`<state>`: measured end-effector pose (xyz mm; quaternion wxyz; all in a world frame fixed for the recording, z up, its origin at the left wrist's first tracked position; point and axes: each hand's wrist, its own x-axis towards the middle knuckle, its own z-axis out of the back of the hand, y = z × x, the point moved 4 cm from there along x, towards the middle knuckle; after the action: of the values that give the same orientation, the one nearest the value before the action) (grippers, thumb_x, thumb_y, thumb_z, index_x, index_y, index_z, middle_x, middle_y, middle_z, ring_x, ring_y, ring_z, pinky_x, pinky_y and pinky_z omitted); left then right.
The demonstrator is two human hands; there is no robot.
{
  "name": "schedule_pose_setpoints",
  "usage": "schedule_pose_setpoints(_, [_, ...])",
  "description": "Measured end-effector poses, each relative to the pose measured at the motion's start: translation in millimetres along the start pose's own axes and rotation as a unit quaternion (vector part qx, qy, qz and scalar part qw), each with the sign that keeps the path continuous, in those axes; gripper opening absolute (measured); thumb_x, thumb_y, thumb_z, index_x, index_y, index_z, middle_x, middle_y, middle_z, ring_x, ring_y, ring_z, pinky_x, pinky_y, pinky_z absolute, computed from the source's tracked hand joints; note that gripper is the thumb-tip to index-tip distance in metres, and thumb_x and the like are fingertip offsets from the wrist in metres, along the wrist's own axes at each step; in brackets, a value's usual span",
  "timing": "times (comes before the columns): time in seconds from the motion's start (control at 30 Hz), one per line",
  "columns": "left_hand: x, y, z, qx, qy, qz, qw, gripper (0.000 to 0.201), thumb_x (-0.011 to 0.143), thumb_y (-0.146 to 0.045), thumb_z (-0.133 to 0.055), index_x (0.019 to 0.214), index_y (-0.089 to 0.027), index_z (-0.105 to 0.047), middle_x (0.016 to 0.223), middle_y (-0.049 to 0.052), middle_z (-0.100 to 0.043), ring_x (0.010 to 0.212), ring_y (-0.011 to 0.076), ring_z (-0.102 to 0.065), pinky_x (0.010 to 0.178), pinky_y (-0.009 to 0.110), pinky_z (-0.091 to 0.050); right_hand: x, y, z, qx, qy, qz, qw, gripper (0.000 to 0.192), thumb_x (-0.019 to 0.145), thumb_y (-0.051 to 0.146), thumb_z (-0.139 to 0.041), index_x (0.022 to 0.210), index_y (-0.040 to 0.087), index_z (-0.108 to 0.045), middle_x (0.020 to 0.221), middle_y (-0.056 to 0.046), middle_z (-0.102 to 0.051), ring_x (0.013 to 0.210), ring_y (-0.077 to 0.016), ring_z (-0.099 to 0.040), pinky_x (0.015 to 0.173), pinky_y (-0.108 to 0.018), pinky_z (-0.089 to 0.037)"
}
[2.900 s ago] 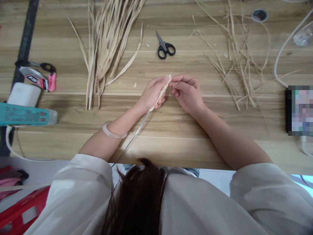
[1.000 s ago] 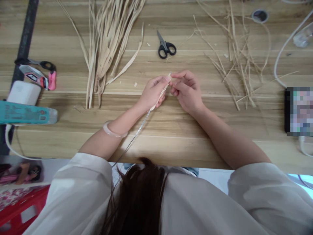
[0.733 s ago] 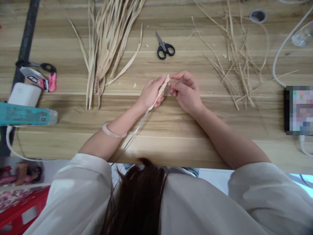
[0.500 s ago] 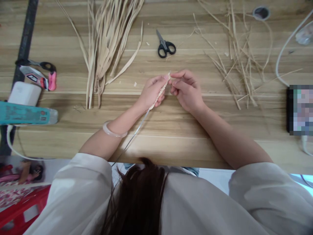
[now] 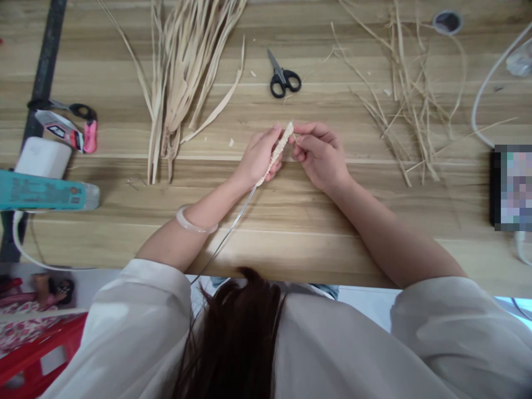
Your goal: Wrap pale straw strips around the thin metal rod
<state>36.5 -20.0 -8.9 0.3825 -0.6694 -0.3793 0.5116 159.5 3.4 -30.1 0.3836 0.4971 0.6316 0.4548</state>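
One wooden worktop (image 5: 291, 221), bearing a bundle of straw strips (image 5: 183, 72) and black scissors (image 5: 283, 78); above it, left hand (image 5: 258, 158) gripping a straw-wrapped wire (image 5: 277, 152), right hand (image 5: 320, 155) pinching its tip.

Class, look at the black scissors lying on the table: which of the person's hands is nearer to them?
Right, narrowly. The right hand lies below and slightly right of the scissors; the left hand, gripping the braided straw piece, lies below and slightly left.
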Motion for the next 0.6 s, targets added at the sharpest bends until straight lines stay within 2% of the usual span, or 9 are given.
schedule_pose_setpoints(0.2, [0.1, 0.5, -0.3, -0.027, 0.007, 0.017, 0.999, 0.039, 0.091, -0.051, -0.039, 0.09, -0.017, -0.059, 0.036, -0.005, -0.034, 0.027, 0.0059, -0.029, 0.032, 0.018, -0.02, -0.1, -0.6, -0.9, 0.017, 0.001, 0.006, 1.0, 0.01, 0.075, 0.026, -0.069, 0.08, 0.021, -0.062, 0.065, 0.003, -0.059, 0.053, -0.0076, -0.05, 0.049, -0.022, -0.041])
schedule_pose_setpoints(0.37, [-0.2, 0.0, -1.7, -0.024, 0.04, 0.027, 0.999, 0.037, 0.092, -0.045, -0.036, 0.085, -0.016, -0.059, 0.035, -0.005, -0.034, 0.027, 0.0066, -0.029, 0.031, 0.019, -0.02, -0.1, -1.4, -1.3, 0.007, 0.008, 0.007, 1.0, 0.011, 0.078, 0.03, -0.068, 0.081, 0.022, -0.061, 0.064, 0.003, -0.058, 0.055, -0.0087, -0.052, 0.051, -0.023, -0.041])
schedule_pose_setpoints(0.6, [-2.6, -3.5, -6.3, -0.064, 0.093, 0.063, 0.992, 0.044, 0.095, -0.046, -0.023, 0.072, -0.017, -0.048, 0.033, -0.007, -0.029, 0.023, 0.0055, -0.024, 0.031, 0.016, -0.015, -0.4, -0.2, -2.0, 0.004, 0.011, 0.012, 1.0, 0.012, 0.078, 0.032, -0.067, 0.084, 0.023, -0.061, 0.064, 0.003, -0.058, 0.057, -0.0096, -0.052, 0.052, -0.024, -0.042])
